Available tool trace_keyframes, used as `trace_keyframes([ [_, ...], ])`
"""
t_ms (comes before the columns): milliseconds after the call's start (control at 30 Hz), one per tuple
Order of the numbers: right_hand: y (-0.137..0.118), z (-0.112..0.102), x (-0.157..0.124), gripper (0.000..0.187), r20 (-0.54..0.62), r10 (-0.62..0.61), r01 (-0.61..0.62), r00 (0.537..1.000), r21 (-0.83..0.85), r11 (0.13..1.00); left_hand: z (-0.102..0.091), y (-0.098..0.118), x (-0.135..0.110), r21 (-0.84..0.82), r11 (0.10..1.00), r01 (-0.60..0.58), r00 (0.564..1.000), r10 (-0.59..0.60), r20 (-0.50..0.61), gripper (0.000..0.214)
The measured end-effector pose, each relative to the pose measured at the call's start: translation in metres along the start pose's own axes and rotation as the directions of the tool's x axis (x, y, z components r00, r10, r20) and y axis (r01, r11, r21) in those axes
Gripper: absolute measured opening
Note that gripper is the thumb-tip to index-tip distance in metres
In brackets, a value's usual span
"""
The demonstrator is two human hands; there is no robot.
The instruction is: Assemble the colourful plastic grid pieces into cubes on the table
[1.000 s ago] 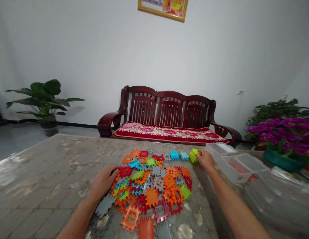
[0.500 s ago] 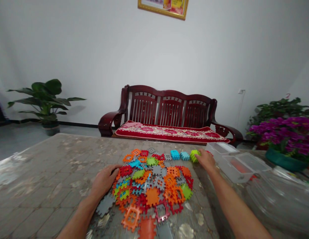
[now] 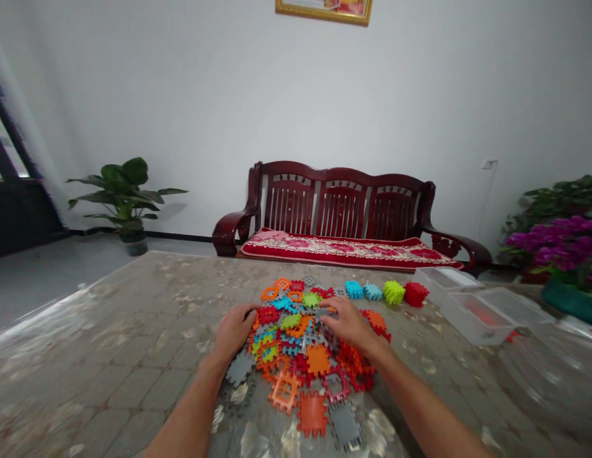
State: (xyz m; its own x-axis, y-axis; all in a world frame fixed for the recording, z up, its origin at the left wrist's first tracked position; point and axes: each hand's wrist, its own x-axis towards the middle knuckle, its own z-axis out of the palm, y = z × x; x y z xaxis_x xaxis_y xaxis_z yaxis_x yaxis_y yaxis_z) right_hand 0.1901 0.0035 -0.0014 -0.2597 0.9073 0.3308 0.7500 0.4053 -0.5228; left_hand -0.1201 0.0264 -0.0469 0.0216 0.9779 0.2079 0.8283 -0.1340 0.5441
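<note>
A patterned grey surface [image 3: 148,318] spans the lower frame before a red settee [image 3: 344,203]. The right hand [image 3: 348,323] has moved from the green stack [image 3: 394,292] to the squarish tiles [image 3: 317,360] heaped at lower centre, turned every way; the left hand [image 3: 235,327] stays at their left edge. Both are half-curled; their grip I cannot tell.

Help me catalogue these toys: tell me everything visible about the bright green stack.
The green stack is yellow-green and looks like plastic: layered pieces with toothed edges, too blurred to count. It rests on the tabletop in a row, between the pale blue stack and the red stack. The red one is close beside it; whether they touch is unclear. Nothing holds it.
</note>
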Motion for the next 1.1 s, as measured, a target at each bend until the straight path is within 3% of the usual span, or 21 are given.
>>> trace_keyframes([
  [133, -0.044, 0.022, 0.006, 0.038, 0.088, -0.213, 0.215, 0.973, -0.022, 0.976, 0.000, 0.002, -0.001, -0.014, 1.000, -0.005, 1.000, 0.005, -0.007, 0.038],
  [267, -0.064, 0.039, 0.008, 0.048, 0.208, -0.348, 0.370, 0.914, -0.078, 0.926, 0.000, 0.002, -0.001, -0.017, 1.000, -0.007, 1.000, 0.007, -0.009, 0.038],
  [400, -0.067, 0.045, 0.002, 0.028, 0.212, -0.315, 0.350, 0.925, -0.158, 0.923, -0.001, 0.004, -0.002, -0.017, 1.000, -0.003, 1.000, 0.003, -0.015, 0.039],
  [500, -0.071, 0.046, -0.002, 0.032, 0.177, -0.293, 0.323, 0.940, -0.178, 0.929, -0.002, 0.006, -0.003, -0.023, 0.999, 0.028, 1.000, -0.028, -0.008, 0.039],
  [700, -0.091, 0.057, 0.000, 0.063, 0.303, -0.390, 0.429, 0.870, -0.072, 0.900, -0.002, 0.006, -0.003, -0.065, 0.997, 0.031, 0.999, -0.032, -0.011, 0.039],
  [800, -0.096, 0.063, 0.001, 0.057, 0.350, -0.362, 0.420, 0.864, -0.105, 0.901, 0.000, 0.004, -0.002, -0.089, 0.996, 0.031, 0.999, -0.033, -0.021, 0.039],
  [933, -0.091, 0.059, -0.001, 0.035, 0.237, -0.377, 0.414, 0.896, -0.133, 0.901, -0.001, 0.005, -0.002, -0.056, 0.998, 0.039, 0.999, -0.041, -0.019, 0.039],
  [1100, -0.068, 0.030, -0.001, 0.026, -0.089, -0.311, 0.304, 0.946, -0.083, 0.949, -0.003, 0.007, -0.003, -0.059, 0.996, 0.061, 0.998, -0.061, 0.000, 0.040],
])
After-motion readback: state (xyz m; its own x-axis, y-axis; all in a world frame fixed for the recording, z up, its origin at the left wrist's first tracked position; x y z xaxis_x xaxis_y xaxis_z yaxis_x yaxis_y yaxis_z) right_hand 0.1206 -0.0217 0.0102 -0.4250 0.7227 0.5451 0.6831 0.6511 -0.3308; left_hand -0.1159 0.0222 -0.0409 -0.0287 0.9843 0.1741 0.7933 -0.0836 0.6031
